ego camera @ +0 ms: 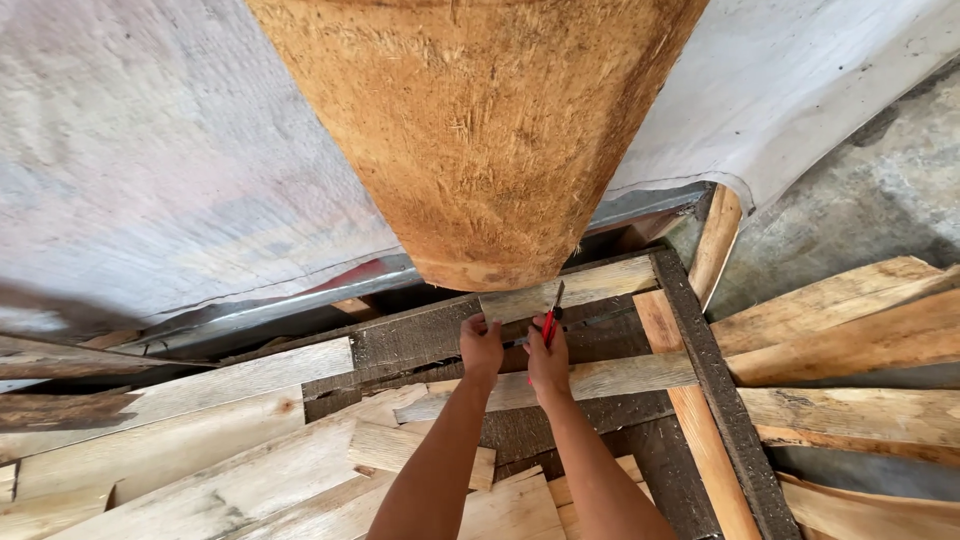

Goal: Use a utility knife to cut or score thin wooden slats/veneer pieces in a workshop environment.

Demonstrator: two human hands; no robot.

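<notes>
Left hand (481, 345) presses plank (520, 300) flat; right hand (547, 358), at 3 o'clock, clamps red pencil (549, 325). Marking underway, plank uncut.

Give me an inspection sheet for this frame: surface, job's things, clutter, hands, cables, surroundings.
Surface: dark wooden pallet, slats partly covered by loose boards.
Job's things: small pale board on the pallet; red-handled tool upright against it.
Clutter: pale planks stacked at left, more planks at right.
Hands: left hand on the board's edge; right hand gripping the tool.
Cables: nothing seen.
Surroundings: large brown fibrous slab overhead, grey sheet behind, concrete floor at right.
</notes>
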